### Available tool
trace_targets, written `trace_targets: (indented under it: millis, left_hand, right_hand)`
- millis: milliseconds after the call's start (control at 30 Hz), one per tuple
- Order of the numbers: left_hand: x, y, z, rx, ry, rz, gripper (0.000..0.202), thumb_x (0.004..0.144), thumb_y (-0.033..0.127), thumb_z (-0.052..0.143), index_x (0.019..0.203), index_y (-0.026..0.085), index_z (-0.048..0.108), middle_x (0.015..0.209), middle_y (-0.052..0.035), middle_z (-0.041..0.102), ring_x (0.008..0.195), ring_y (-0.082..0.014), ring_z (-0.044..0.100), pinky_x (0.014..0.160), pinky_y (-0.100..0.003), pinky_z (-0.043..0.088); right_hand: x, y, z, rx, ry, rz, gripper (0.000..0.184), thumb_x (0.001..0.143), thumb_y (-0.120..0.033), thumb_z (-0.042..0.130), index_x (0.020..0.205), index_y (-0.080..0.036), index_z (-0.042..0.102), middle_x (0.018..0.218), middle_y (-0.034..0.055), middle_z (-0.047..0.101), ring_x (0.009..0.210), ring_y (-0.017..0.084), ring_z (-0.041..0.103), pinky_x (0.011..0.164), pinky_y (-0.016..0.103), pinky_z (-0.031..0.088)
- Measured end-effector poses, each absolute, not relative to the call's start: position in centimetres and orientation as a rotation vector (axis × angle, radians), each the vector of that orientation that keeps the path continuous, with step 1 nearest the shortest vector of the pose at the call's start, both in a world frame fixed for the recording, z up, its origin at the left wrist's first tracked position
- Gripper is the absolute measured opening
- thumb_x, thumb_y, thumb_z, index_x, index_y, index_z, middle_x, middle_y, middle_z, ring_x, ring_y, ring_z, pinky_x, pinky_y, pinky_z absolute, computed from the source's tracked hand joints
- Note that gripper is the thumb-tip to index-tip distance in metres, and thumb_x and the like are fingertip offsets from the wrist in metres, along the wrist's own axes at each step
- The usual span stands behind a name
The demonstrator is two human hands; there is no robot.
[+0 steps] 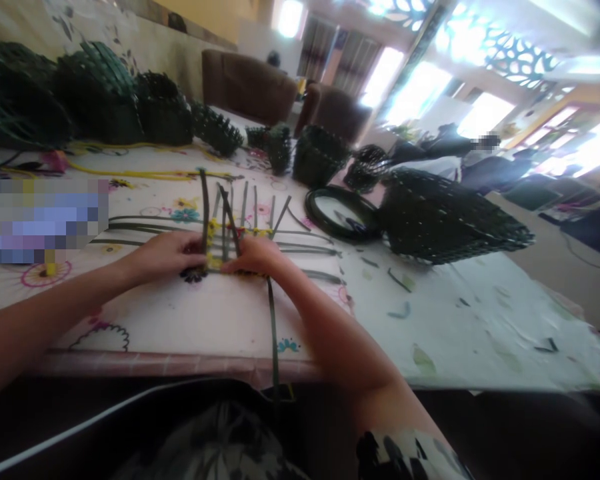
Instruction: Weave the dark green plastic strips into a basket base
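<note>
A partly woven piece of dark green and yellow strips (pixel 213 257) lies flat on the floral tablecloth in front of me. Loose green strips run out of it to both sides and away from me, and one strip (pixel 273 327) hangs over the table's front edge. My left hand (pixel 177 255) is closed at the weave's left edge, its fingertips at the foot of an upright green strip (pixel 205 213). At the middle of the weave, my right hand (pixel 255 255) is closed around the lower end of a leaning green strip (pixel 230 213). Its fingertips are partly hidden.
Several dark green woven baskets (pixel 317 155) line the back of the table, with a large one (pixel 445 213) lying at the right. Beside it is a round dark-rimmed tray (pixel 313 207). Strip offcuts (pixel 399 280) are scattered at right. Brown chairs (pixel 245 83) stand behind.
</note>
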State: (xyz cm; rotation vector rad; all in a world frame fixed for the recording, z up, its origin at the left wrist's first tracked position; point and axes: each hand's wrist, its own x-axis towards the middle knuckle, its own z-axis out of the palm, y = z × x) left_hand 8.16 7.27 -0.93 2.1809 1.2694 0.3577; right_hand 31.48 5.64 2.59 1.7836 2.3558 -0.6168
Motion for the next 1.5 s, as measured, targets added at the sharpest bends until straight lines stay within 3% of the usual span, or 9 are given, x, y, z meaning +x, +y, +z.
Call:
trace_targets:
  millis: [400,567,667,867,1100,1167,1233,1367,1500]
  left_hand:
    - [9.4,8.6,-2.2,2.273,1.343,0.232,0.017,0.078,0.034,0.065,0.073,0.022,0.054,0.074,-0.0048,0.064,0.071,-0.0216,0.06,0.067,-0.033,0.047]
    - [9.0,7.7,-3.0,2.322,1.408,0.514,0.022,0.08,0.031,0.072,0.095,0.022,0.058,0.091,-0.0069,0.066,0.091,-0.0263,0.065,0.083,-0.038,0.054]
    - [9.1,7.1,-2.5,2.439,1.367,0.442,0.01,0.085,0.03,0.068,0.09,0.022,0.065,0.095,-0.0085,0.064,0.098,-0.0275,0.064,0.091,-0.039,0.053]
    - [9.5,7.6,-0.9,2.746,1.365,0.216,0.014,0.09,0.033,0.069,0.087,0.022,0.077,0.099,-0.0123,0.066,0.101,-0.0325,0.06,0.092,-0.043,0.044]
    - [8.8,10.8,-0.5,2.606,1.008,0.043,0.022,0.084,0.043,0.075,0.077,0.022,0.073,0.093,-0.0101,0.07,0.089,-0.0268,0.061,0.084,-0.035,0.044]
    - [8.9,11.0,-0.3,2.638,1.091,0.037,0.024,0.079,0.045,0.08,0.085,0.022,0.075,0.101,-0.0124,0.07,0.096,-0.0305,0.062,0.091,-0.038,0.046]
    - [9.1,11.1,-0.4,2.693,1.175,0.006,0.042,0.077,0.049,0.081,0.109,0.023,0.077,0.121,-0.0163,0.069,0.112,-0.037,0.062,0.104,-0.046,0.046]
    - [9.0,11.8,-1.4,2.73,1.166,-0.121,0.086,0.082,0.057,0.077,0.157,0.021,0.056,0.163,-0.0231,0.048,0.144,-0.0466,0.048,0.121,-0.057,0.039]
    - [8.1,12.6,-3.0,2.695,1.07,-0.199,0.087,0.094,0.06,0.066,0.17,0.026,0.042,0.179,-0.0204,0.028,0.161,-0.0481,0.03,0.127,-0.062,0.033]
  right_hand:
    - [31.5,5.5,2.5,1.793,2.342,-0.61,0.065,0.088,-0.073,0.075,0.124,-0.019,0.078,0.114,0.0145,0.081,0.11,0.032,0.074,0.089,0.034,0.056]
    - [31.5,5.5,2.5,1.778,2.35,-0.595,0.062,0.089,-0.073,0.074,0.117,-0.018,0.08,0.115,0.0146,0.081,0.111,0.032,0.074,0.089,0.034,0.056]
    - [31.5,5.4,2.6,1.772,2.354,-0.587,0.062,0.089,-0.073,0.074,0.115,-0.018,0.08,0.114,0.0155,0.08,0.111,0.032,0.074,0.089,0.035,0.056]
    - [31.5,5.3,2.9,1.764,2.367,-0.59,0.062,0.09,-0.072,0.074,0.119,-0.017,0.079,0.114,0.0161,0.08,0.109,0.032,0.074,0.089,0.035,0.056]
    - [31.6,5.5,2.6,1.769,2.364,-0.601,0.063,0.089,-0.073,0.074,0.118,-0.018,0.08,0.112,0.0158,0.08,0.106,0.031,0.074,0.086,0.035,0.056]
    - [31.7,5.5,2.5,1.761,2.372,-0.592,0.063,0.09,-0.074,0.073,0.118,-0.018,0.081,0.109,0.0153,0.081,0.105,0.032,0.074,0.085,0.035,0.056]
    - [31.7,5.4,2.5,1.753,2.377,-0.585,0.063,0.09,-0.073,0.072,0.118,-0.018,0.081,0.108,0.0147,0.081,0.105,0.032,0.075,0.085,0.035,0.056]
    - [31.7,5.2,2.8,1.756,2.361,-0.589,0.062,0.092,-0.071,0.072,0.122,-0.018,0.081,0.11,0.0143,0.081,0.108,0.032,0.075,0.088,0.035,0.057]
    - [31.7,5.3,2.9,1.738,2.344,-0.598,0.059,0.094,-0.071,0.07,0.114,-0.017,0.083,0.111,0.0156,0.081,0.11,0.033,0.075,0.092,0.038,0.058]
